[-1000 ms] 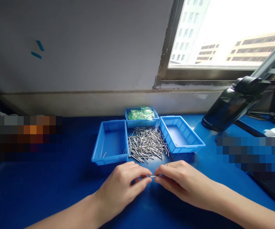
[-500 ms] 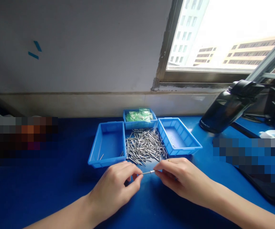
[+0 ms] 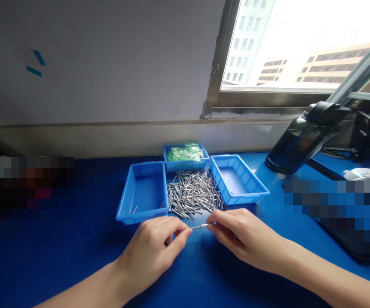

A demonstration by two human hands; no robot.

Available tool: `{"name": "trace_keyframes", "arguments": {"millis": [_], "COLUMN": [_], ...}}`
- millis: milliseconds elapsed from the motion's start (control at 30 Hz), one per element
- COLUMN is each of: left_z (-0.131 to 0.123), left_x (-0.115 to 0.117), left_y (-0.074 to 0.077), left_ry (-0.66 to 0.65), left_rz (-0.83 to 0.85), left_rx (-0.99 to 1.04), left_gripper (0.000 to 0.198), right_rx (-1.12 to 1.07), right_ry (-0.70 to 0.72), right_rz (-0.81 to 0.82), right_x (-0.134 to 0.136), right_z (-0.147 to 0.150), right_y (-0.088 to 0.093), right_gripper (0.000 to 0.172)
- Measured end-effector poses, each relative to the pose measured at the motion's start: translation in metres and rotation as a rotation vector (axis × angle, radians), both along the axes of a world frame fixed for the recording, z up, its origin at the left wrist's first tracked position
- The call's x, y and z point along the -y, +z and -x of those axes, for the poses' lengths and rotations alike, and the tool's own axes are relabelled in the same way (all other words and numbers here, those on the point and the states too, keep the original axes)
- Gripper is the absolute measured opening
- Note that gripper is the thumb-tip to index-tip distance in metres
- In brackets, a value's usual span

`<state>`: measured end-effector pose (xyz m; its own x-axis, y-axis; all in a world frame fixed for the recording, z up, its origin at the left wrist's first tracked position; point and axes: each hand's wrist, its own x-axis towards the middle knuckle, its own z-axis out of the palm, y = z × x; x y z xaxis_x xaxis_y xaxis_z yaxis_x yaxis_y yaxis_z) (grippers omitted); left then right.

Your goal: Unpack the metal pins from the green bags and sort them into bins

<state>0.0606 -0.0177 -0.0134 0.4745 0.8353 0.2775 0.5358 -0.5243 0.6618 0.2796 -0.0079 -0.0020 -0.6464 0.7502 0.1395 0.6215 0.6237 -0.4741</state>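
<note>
Between my two hands a thin silver blind rivet (image 3: 201, 226) is held level, with its flange showing in the gap. My left hand (image 3: 157, 246) pinches the slim pin end between thumb and forefinger. At the thicker end, the thumb and forefinger of my right hand (image 3: 244, 235) close on the rivet body. Just beyond my fingers lies a heap of loose blind rivets (image 3: 193, 192) on the blue tabletop. Left of the heap sits a blue tray (image 3: 124, 196) with a thin metal pin or two on its floor. On the right is another blue tray (image 3: 252, 197) with a tiny bit inside.
Behind the heap, a smaller blue bin (image 3: 168, 164) holds green-tinted plastic bags (image 3: 186, 152). A black bottle (image 3: 295, 143) stands at the back right, below the window. Blurred-out patches cover things at both sides of the blue table (image 3: 85, 252).
Both hands still grip the rivet; its right end sits slightly higher, with a bit more of it showing beside my right fingertips. The whole view has shifted a little.
</note>
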Motion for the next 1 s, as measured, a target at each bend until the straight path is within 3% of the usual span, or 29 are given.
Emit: {"name": "trace_keyframes", "arguments": {"millis": [300, 633, 800, 1000], "left_z": [-0.002, -0.001, -0.005, -0.005], "left_x": [0.001, -0.001, 0.003, 0.008], "left_y": [0.003, -0.002, 0.002, 0.004], "left_ry": [0.009, -0.19, -0.217, -0.204], "left_rz": [0.056, -0.007, -0.003, 0.046], "left_rx": [0.021, 0.149, 0.145, 0.128], "left_gripper": [0.024, 0.014, 0.014, 0.014], "right_rx": [0.001, -0.074, -0.062, -0.012], "right_ry": [0.079, 0.13, 0.165, 0.164], "right_rz": [0.119, 0.277, 0.271, 0.168], "right_x": [0.003, 0.007, 0.01, 0.01], "right_z": [0.002, 0.004, 0.008, 0.009], "right_y": [0.001, 0.002, 0.0, -0.002], "right_gripper": [0.023, 0.019, 0.029, 0.021]}}
